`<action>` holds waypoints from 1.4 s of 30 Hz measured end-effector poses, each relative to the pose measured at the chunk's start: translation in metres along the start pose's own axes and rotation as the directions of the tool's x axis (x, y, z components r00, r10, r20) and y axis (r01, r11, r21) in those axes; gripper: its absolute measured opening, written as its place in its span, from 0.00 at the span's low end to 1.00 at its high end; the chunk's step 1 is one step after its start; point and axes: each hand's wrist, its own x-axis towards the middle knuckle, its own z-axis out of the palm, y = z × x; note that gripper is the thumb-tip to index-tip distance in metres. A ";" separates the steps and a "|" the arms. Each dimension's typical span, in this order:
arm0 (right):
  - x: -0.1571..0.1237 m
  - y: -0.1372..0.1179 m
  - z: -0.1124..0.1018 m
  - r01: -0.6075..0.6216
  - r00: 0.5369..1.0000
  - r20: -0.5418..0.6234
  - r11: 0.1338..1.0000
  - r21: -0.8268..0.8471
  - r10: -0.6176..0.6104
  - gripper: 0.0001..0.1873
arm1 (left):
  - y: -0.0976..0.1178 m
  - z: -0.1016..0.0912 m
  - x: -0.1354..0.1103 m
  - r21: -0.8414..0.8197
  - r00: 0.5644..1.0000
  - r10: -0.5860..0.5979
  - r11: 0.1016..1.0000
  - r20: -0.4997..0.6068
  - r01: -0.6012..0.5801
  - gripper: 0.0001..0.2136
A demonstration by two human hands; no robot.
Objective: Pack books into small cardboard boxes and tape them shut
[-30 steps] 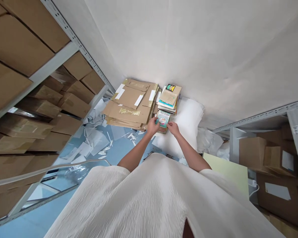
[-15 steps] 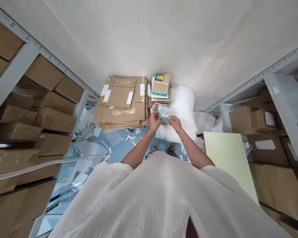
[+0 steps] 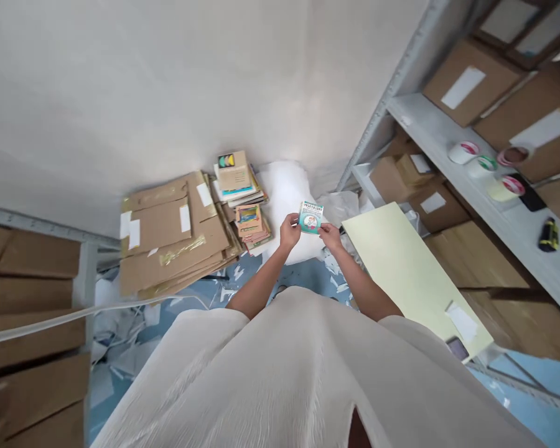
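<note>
A small green book (image 3: 310, 218) with a round cartoon on its cover is held up in front of me. My left hand (image 3: 290, 230) pinches its left edge, and my right hand (image 3: 329, 235) grips the lower right corner. Below and behind it lies a roll of white wrapping (image 3: 280, 186). To the left of the book, a low stack of small books (image 3: 249, 221) has an orange-framed cover on top. Just behind that, a taller stack of books (image 3: 233, 171) carries a tan cover with coloured shapes.
Flattened cardboard boxes (image 3: 177, 218) are piled at the left. A pale yellow table (image 3: 401, 261) stands at the right, bearing a phone (image 3: 457, 348). Tape rolls (image 3: 464, 152) sit on the right shelf (image 3: 448, 146). Paper scraps litter the blue floor. A white cable (image 3: 121, 305) crosses at left.
My view has turned to the right. The green book, in both hands, is now away from the book stacks and over the white roll. The orange-framed cover has come into view on the low stack.
</note>
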 end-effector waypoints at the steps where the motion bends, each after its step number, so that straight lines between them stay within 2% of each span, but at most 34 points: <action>1: -0.003 0.005 -0.017 -0.005 0.999 -0.042 1.000 0.013 0.005 0.16 | 0.005 0.016 -0.002 0.014 0.999 0.009 1.000 0.037 -0.010 0.23; 6: -0.028 0.038 -0.114 -0.028 0.978 -0.202 0.997 0.065 0.041 0.15 | 0.021 0.110 -0.026 0.104 0.975 0.017 0.994 0.220 -0.041 0.20; 12: -0.075 0.092 -0.231 -0.085 0.920 -0.368 0.985 0.153 0.136 0.14 | 0.019 0.232 -0.081 0.173 0.897 -0.011 0.982 0.441 -0.073 0.18; 16: -0.109 0.132 -0.287 -0.135 0.879 -0.440 0.981 0.141 0.184 0.13 | 0.007 0.297 -0.124 0.226 0.840 -0.037 0.969 0.541 -0.103 0.18; 19: -0.132 0.158 -0.313 -0.185 0.835 -0.492 0.968 0.172 0.247 0.13 | -0.002 0.330 -0.149 0.265 0.770 -0.084 0.958 0.632 -0.113 0.18; 23: -0.153 0.184 -0.329 -0.254 0.767 -0.538 0.935 0.246 0.350 0.12 | -0.012 0.359 -0.164 0.338 0.666 -0.166 0.931 0.727 -0.137 0.19; 27: -0.158 0.198 -0.331 -0.328 0.693 -0.579 0.903 0.276 0.429 0.12 | -0.015 0.379 -0.165 0.409 0.594 -0.225 0.891 0.772 -0.195 0.18; 31: -0.146 0.199 -0.332 -0.368 0.599 -0.642 0.877 0.310 0.478 0.12 | -0.010 0.397 -0.151 0.414 0.513 -0.240 0.874 0.824 -0.256 0.17; 36: -0.124 0.195 -0.332 -0.371 0.515 -0.689 0.857 0.357 0.510 0.13 | -0.004 0.417 -0.118 0.370 0.391 -0.237 0.876 0.889 -0.310 0.19; 39: -0.118 0.197 -0.325 -0.401 0.427 -0.702 0.815 0.418 0.570 0.14 | -0.007 0.425 -0.099 0.394 0.357 -0.270 0.852 0.894 -0.344 0.18; 40: -0.117 0.198 -0.322 -0.405 0.409 -0.696 0.801 0.440 0.590 0.14 | -0.009 0.427 -0.094 0.393 0.354 -0.267 0.849 0.896 -0.353 0.17; 42: -0.116 0.202 -0.316 -0.406 0.406 -0.681 0.787 0.464 0.610 0.14 | -0.013 0.430 -0.087 0.381 0.352 -0.255 0.853 0.901 -0.357 0.15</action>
